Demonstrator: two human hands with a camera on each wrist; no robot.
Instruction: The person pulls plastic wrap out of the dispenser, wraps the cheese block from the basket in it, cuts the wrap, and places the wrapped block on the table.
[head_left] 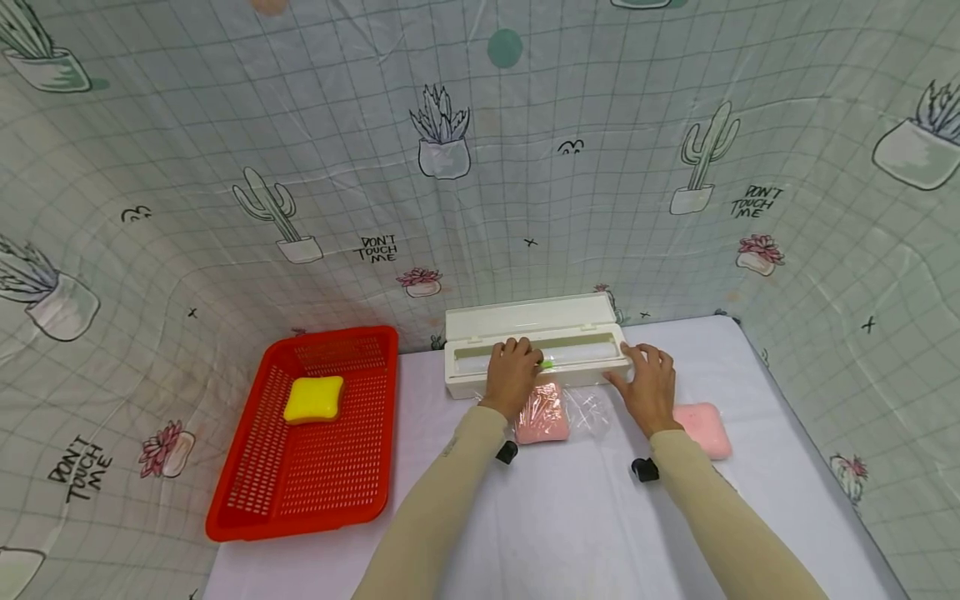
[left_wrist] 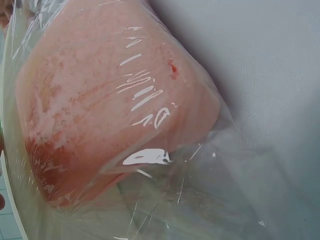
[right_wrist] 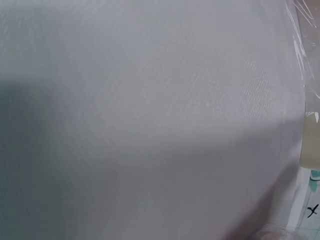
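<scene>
A white cling film dispenser [head_left: 540, 379] stands at the back of the table with its lid [head_left: 531, 318] raised and a film roll [head_left: 581, 352] inside. My left hand [head_left: 513, 377] is curled over its front edge, pinching the small green slide cutter [head_left: 547, 364]. With thumb and fingers my right hand [head_left: 649, 385] grips the dispenser's right end. In front of the box lies a pink sponge [head_left: 543, 414] under clear film [head_left: 588, 412]. The left wrist view shows the film creased over the pink sponge [left_wrist: 110, 95]. The right wrist view shows mostly white tablecloth [right_wrist: 150, 100].
A red plastic basket [head_left: 390, 417] at the left holds a yellow sponge [head_left: 314, 399]. Another pink sponge [head_left: 703, 429] lies at the right, partly behind the right sleeve. A patterned curtain [head_left: 525, 208] surrounds the table on the back and sides.
</scene>
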